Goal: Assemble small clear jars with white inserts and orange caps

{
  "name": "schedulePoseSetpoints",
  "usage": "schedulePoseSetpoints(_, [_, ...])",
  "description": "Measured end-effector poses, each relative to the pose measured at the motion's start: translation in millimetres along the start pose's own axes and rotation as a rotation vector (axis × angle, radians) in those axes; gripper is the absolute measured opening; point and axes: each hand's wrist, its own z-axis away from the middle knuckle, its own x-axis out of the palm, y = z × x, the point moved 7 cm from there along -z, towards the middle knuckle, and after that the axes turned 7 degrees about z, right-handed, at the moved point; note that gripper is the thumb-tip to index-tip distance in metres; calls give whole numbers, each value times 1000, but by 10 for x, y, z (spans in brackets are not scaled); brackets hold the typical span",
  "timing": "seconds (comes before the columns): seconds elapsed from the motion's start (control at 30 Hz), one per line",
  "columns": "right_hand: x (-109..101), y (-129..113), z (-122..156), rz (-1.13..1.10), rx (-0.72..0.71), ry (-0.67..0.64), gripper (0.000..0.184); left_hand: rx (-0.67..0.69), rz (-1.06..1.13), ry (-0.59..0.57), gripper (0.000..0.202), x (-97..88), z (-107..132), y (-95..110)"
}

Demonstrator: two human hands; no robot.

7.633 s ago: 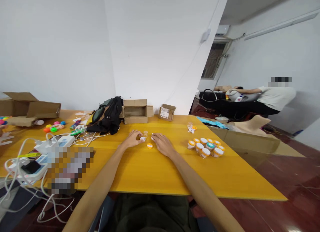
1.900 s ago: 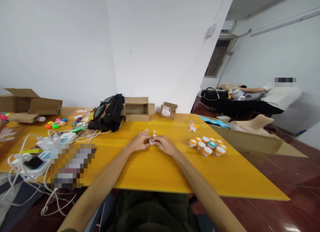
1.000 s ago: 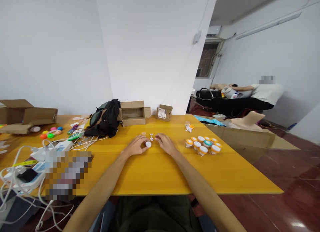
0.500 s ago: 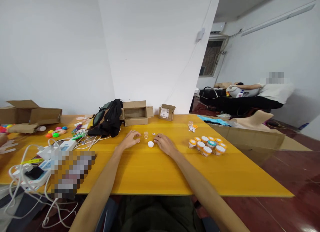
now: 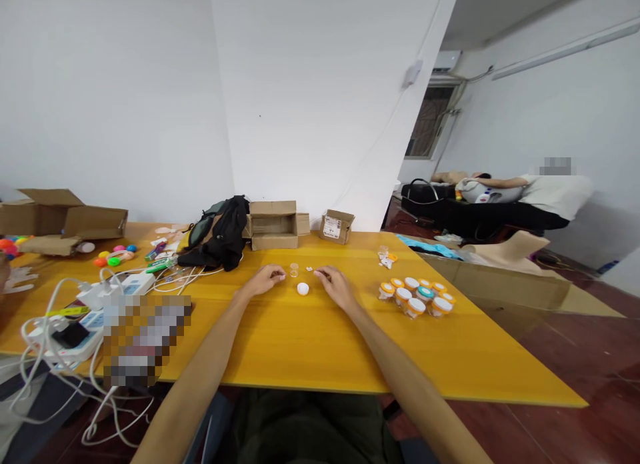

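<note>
My left hand is just left of a small clear open jar, its thumb and fingertips drawn together. Whatever may be between them is too small to make out. On the other side, my right hand has its fingers curled and pressed together, beside some tiny white pieces on the table. Its fingertips hide anything they hold. A white lid with an orange rim lies between the hands, in front of the jar. Neither hand touches the jar or the lid.
Several lidded jars stand grouped at the right, with white and orange bits behind them. Cardboard boxes and a black bag line the wall. Power strips and cables occupy the left. A person reclines beyond.
My left thumb and fingers have come together from a wider spread. My right hand has drawn slightly right, away from the lid. The view has shifted a little.
</note>
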Motion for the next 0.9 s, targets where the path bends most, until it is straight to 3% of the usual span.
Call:
schedulePoseSetpoints(0.2, [-29, -12, 1, -198, 84, 34, 44, -46, 204, 70, 19, 96, -42, 38])
schedulePoseSetpoints(0.37, [51, -37, 39, -364, 200, -27, 50, -61, 442, 150, 25, 167, -61, 100])
schedulePoseSetpoints(0.53, [76, -113, 24, -371, 154, -28, 55, -83, 592, 209, 30, 230, -48, 168])
schedulePoseSetpoints(0.7, [182, -178, 21, -502, 131, -126, 54, -109, 634, 227, 34, 294, -41, 201])
schedulePoseSetpoints(0.9, [226, -186, 35, -682, 188, -141, 50, -82, 571, 227, 37, 337, -27, 255])
